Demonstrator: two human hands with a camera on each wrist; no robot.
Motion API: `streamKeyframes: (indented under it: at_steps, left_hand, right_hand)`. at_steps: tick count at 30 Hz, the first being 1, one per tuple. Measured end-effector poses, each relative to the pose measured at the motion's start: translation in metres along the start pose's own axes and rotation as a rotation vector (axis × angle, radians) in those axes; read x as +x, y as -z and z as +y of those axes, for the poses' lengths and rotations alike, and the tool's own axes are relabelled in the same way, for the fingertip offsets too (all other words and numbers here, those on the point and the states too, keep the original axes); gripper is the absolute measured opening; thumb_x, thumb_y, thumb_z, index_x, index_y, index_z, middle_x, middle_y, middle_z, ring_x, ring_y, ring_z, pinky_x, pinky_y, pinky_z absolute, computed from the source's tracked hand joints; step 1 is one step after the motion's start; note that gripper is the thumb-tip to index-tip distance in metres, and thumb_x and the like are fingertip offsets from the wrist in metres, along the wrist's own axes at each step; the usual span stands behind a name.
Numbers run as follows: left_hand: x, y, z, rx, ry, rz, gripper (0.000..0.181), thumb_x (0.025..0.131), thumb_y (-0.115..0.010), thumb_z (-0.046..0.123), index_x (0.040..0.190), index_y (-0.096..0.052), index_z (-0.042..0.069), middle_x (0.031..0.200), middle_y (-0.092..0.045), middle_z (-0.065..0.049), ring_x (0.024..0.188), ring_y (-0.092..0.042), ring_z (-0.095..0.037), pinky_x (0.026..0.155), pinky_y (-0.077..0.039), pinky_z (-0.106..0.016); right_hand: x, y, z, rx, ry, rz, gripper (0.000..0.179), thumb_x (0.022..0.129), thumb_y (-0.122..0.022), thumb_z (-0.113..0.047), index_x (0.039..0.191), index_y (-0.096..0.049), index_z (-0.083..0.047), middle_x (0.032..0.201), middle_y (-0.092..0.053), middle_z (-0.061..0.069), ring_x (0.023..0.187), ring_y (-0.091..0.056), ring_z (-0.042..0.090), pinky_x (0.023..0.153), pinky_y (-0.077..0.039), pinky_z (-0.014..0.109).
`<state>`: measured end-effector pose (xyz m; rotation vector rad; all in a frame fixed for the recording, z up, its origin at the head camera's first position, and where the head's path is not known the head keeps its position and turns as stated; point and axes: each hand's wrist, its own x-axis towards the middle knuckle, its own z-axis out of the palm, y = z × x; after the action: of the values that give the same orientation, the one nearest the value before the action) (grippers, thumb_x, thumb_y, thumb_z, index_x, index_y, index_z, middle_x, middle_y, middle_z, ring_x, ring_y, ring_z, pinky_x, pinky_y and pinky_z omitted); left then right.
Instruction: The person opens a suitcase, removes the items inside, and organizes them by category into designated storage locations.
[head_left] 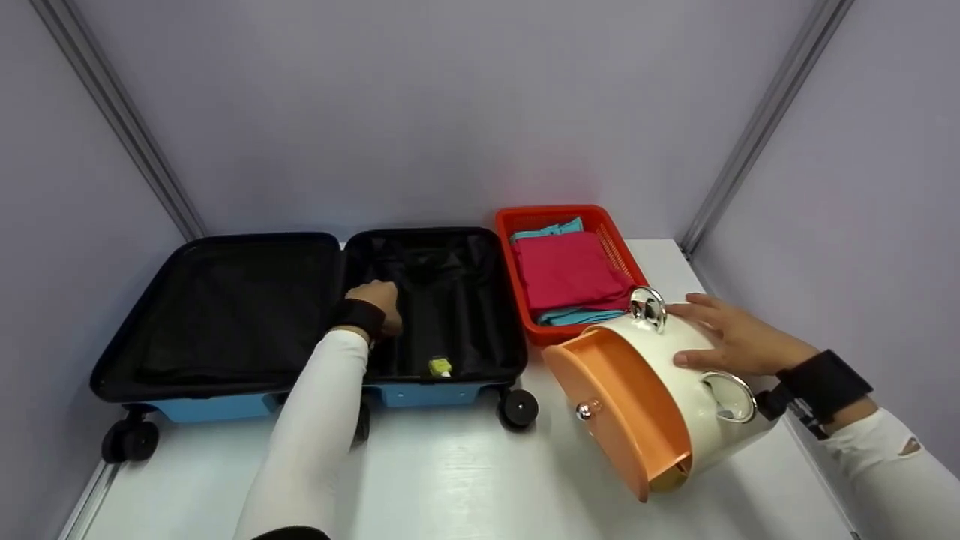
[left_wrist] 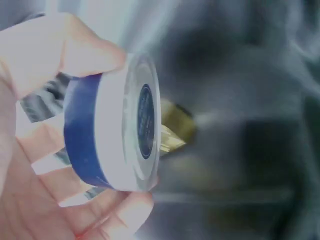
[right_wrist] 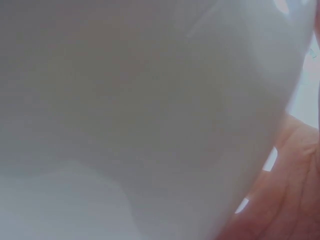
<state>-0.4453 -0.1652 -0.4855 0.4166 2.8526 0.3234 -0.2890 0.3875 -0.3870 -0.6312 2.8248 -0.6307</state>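
My left hand (head_left: pixel 379 300) reaches down into the right half of the open suitcase (head_left: pixel 442 300). In the left wrist view it grips a round white tub (left_wrist: pixel 112 132) with a blue band between thumb and fingers. A small yellow-green packet (head_left: pixel 440 367) lies on the black lining near the front edge. At the right, my right hand (head_left: pixel 724 337) rests with spread fingers on a cream rounded storage box (head_left: pixel 667 352) that stands tilted. Its orange drawer (head_left: pixel 622 397) is pulled out, with a metal knob on the front. The box's pale wall fills most of the right wrist view.
A red basket (head_left: pixel 510 262) with folded pink and blue cloths (head_left: pixel 566 270) stands between suitcase and back wall corner. The suitcase's left half (head_left: pixel 240 307) lies flat. Black wheels (head_left: pixel 517 409) stick out at the front. Grey walls enclose the white table (head_left: pixel 450 480).
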Motion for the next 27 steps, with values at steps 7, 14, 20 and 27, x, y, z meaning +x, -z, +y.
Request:
streamKeyframes:
  at_steps: [7,14,20,27]
  left_hand:
    - [-0.007,0.034,0.088,-0.035,-0.203,0.098,0.023,0.081,-0.086,0.023,0.07,-0.068,0.013,0.065,-0.058,0.004,0.061,-0.049,-0.017,0.061,-0.044,-0.037]
    - [-0.033,0.06,0.178,-0.131,-0.494,0.035,0.04,0.089,-0.088,0.03,0.124,-0.082,0.011,0.121,-0.081,-0.006,0.109,-0.074,-0.024,0.099,-0.059,-0.041]
    - [-0.057,0.069,0.227,-0.237,-0.729,-0.017,0.034,0.093,-0.084,0.031,0.12,-0.084,0.01,0.115,-0.078,-0.006,0.105,-0.067,-0.018,0.095,-0.056,-0.029]
    - [-0.066,0.059,0.258,-0.23,-0.831,-0.074,0.032,0.1,-0.08,0.036,0.124,-0.083,0.014,0.12,-0.076,-0.003,0.107,-0.067,-0.014,0.092,-0.053,-0.02]
  right_hand:
    - [-0.006,0.001,0.002,-0.005,-0.014,0.001,0.077,0.096,-0.084,-0.038,0.16,-0.051,-0.009,0.167,-0.032,0.039,0.15,-0.032,0.07,0.11,-0.029,0.089]
    - [-0.012,0.0,0.001,-0.007,-0.031,0.004,0.077,0.097,-0.082,-0.039,0.161,-0.05,-0.01,0.169,-0.031,0.037,0.15,-0.03,0.07,0.109,-0.027,0.091]
    - [-0.01,0.0,-0.001,-0.011,-0.031,0.004,0.077,0.096,-0.083,-0.038,0.161,-0.051,-0.011,0.168,-0.032,0.037,0.149,-0.032,0.07,0.109,-0.029,0.09]
    - [-0.009,0.0,-0.002,0.006,-0.041,0.006,0.078,0.096,-0.083,-0.04,0.161,-0.051,-0.011,0.169,-0.031,0.037,0.152,-0.03,0.068,0.112,-0.028,0.089]
